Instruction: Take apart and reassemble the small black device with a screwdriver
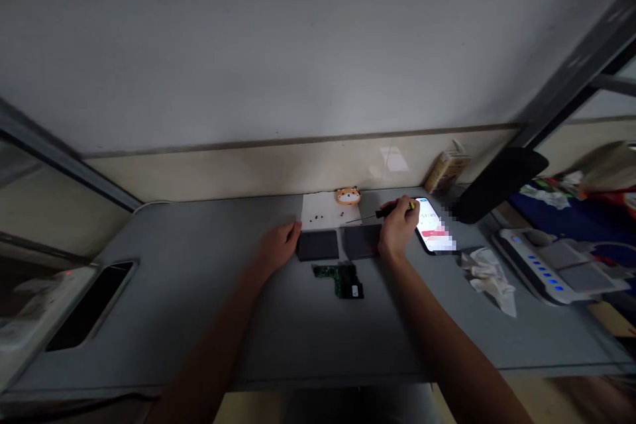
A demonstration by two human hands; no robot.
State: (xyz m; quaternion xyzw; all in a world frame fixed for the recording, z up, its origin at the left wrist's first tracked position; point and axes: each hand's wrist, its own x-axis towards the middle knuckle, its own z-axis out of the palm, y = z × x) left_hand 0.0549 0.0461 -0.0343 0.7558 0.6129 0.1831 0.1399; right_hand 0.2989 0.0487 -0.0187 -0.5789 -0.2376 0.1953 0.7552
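Note:
A screwdriver with a black and yellow handle is gripped in my right hand, its thin shaft pointing left above a white paper sheet. Several tiny dark screws lie on that sheet. My left hand has its fingers closed at the left edge of a black flat cover. Another black flat piece lies just to the right, partly hidden by my right hand. In front of both pieces rests a green and black circuit board.
An orange animal-faced object stands on the paper's back edge. To the right are a lit phone, crumpled tissue, a drink carton, a black cylinder and a power strip. A dark phone lies left.

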